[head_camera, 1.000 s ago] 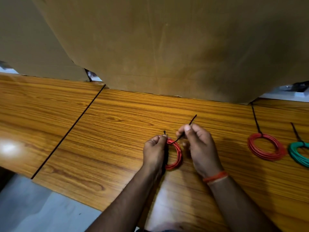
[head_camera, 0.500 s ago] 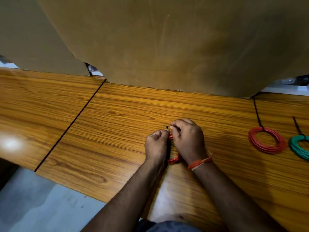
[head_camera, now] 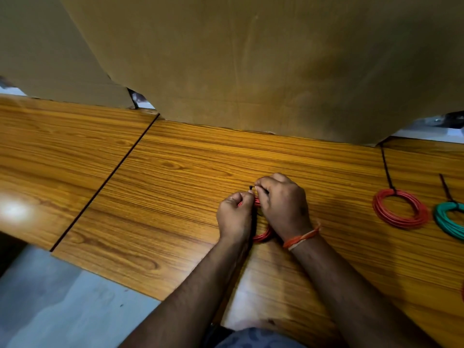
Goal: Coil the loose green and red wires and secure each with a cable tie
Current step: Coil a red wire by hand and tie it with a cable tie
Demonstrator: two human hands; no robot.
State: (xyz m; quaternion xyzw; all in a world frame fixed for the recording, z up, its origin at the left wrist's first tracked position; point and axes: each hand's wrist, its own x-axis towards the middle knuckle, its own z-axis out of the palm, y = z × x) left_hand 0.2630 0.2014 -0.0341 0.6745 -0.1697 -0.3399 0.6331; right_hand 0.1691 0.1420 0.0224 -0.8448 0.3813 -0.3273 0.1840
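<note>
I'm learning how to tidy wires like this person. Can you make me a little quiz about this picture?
1. True or false: the finished red coil and the green coil on the wooden table each have a black tie sticking out.
2. Which hand wears the orange thread bracelet? A) left B) right C) both
3. Fill in: the left hand grips a ____ coloured coil.

Key: 1 true; 2 B, the right hand; 3 red.
</note>
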